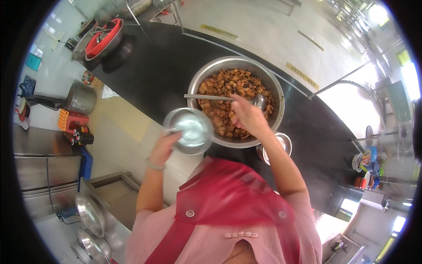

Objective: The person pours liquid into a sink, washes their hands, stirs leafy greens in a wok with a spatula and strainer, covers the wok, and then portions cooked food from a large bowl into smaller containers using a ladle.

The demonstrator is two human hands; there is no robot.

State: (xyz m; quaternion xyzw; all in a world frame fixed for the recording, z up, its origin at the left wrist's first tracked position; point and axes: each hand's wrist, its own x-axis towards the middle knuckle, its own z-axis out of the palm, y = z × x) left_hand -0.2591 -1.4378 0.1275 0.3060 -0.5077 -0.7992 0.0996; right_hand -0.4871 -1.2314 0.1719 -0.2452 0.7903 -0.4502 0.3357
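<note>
My left hand (166,147) grips a shiny metal bowl (194,132) by its near left side. The bowl is motion-blurred and tilted, beside the near left rim of a large steel basin (278,125). Chopped brown cooked food (217,82), apparently meat pieces with dark bits, fills much of the basin. Across it lies a metal ladle (207,97), its handle passing over the left rim and its head at the right. My right hand (249,115) reaches over the food with its fingers at the ladle's handle; whether they close around it cannot be told.
Several stacked metal bowls (285,142) stand under my right forearm on the black counter (158,62). A red basin (113,33) in a steel one sits at the far left end. A metal rail (224,49) edges the counter. Utensils (366,165) crowd the right side.
</note>
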